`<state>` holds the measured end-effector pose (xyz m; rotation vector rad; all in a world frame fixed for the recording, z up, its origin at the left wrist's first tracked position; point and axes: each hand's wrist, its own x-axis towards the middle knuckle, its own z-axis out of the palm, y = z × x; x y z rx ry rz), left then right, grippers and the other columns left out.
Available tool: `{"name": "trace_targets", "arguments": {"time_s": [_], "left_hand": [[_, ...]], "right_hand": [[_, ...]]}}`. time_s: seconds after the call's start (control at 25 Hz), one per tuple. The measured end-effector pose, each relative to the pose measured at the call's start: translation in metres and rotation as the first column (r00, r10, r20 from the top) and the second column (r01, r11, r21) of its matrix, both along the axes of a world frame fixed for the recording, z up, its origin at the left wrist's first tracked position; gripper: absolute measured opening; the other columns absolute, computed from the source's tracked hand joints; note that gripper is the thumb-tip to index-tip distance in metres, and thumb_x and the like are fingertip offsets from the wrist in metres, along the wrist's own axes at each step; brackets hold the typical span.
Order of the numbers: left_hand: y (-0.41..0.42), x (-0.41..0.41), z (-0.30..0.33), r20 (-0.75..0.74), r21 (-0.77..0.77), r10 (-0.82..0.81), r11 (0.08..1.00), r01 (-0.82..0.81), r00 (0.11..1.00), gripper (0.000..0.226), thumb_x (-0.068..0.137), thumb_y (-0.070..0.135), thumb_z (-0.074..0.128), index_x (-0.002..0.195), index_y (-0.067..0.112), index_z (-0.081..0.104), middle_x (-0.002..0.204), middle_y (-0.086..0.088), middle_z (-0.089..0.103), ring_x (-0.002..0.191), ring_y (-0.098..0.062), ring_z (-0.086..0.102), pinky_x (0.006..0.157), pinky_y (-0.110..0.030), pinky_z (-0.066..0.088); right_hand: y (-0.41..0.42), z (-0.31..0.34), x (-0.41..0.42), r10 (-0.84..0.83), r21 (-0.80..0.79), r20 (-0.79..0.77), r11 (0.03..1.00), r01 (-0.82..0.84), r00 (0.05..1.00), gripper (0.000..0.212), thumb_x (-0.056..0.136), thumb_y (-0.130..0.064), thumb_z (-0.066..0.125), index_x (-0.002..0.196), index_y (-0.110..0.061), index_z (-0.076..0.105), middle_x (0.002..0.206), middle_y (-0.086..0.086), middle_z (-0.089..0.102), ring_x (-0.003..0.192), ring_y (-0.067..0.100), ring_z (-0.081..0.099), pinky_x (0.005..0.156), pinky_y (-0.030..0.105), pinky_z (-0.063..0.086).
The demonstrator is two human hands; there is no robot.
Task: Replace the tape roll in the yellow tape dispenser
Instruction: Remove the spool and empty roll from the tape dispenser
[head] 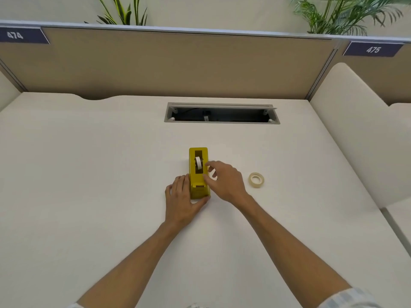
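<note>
Head view: a wide cream desk [89,174], mostly bare, fills the frame. Yellow tape dispenser [198,172] stands near the middle, long axis running near to far, with a white roll [198,162] seated in its top slot. Left hand [181,201] wraps the near end of the dispenser, fingers flat along its left side, thumb curled under the near right corner (gripping it). Right hand [224,178] sits just right of the dispenser, open, fingers loosely curled, fingertips at the right wall beside the slot, holding nothing. A spare tape roll [256,179] (cream, flat on the desk) lies to the right of the right hand, apart from it. Far side: an open cable tray [221,113] cut into the desk, then a tan partition [178,63] with number plates 474 [15,35] and 475 [373,49]. Green plants [342,14] show above the partition.
</note>
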<state>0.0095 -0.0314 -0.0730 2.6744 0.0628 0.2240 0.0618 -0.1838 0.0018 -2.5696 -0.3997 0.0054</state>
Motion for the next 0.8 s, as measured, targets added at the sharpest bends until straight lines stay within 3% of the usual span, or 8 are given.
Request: {"name": "trace_targets", "arguments": {"time_s": [0.36,0.8], "left_hand": [[-0.001,-0.003,-0.003,0.061,0.023,0.005,1.0,-0.006,0.998,0.088,0.077,0.077,0.046,0.136,0.012,0.045,0.137,-0.004,0.053,0.13,-0.022,0.045,0.106,-0.046,0.035],[-0.005,-0.001,-0.003,0.084,0.071,0.047,0.996,-0.053,0.995,0.09,0.076,0.077,0.048,0.136,0.009,0.046,0.134,-0.007,0.055,0.124,-0.023,0.051,0.102,-0.044,0.038]], "right_hand": [[0.011,0.008,0.028,0.091,-0.144,0.009,0.986,-0.089,0.996,0.051,0.091,-0.042,0.059,0.138,-0.027,0.05,0.134,-0.001,0.047,0.097,0.021,0.062,0.076,0.033,0.05],[0.023,0.015,0.047,0.174,-0.245,-0.012,0.954,-0.172,0.985,0.05,0.09,-0.042,0.064,0.135,-0.021,0.055,0.135,0.001,0.049,0.108,0.021,0.059,0.083,0.033,0.051]]}}
